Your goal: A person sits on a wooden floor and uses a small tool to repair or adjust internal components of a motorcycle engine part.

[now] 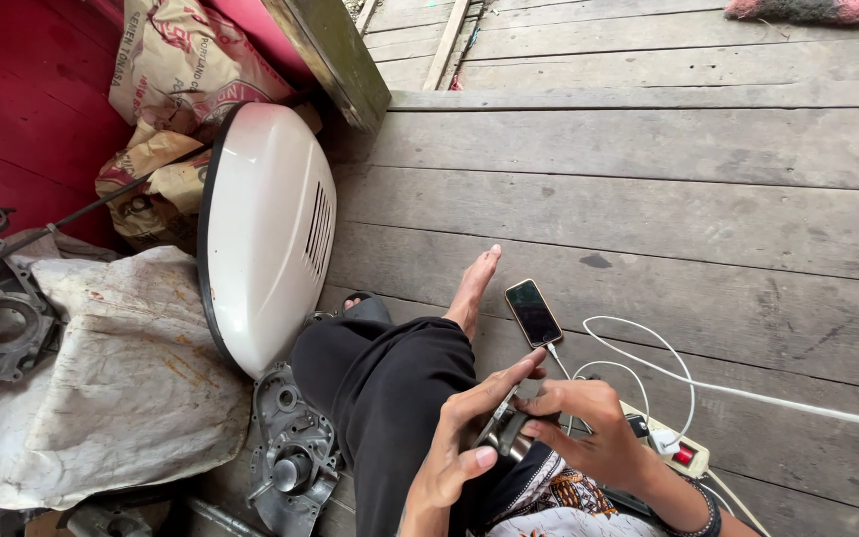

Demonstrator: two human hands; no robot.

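Both my hands meet over my lap at the bottom of the head view. My left hand and my right hand together hold a small round metal part, silver and dark, between fingers and thumbs. My left fingers stretch over its top; my right fingers pinch its right side. My bent leg in black trousers lies just left of the hands, with a bare foot resting on the planks.
A phone lies on the grey plank floor, plugged by a white cable into a power strip. A white scooter side panel, a metal engine cover, a dirty cloth and paper sacks stand left.
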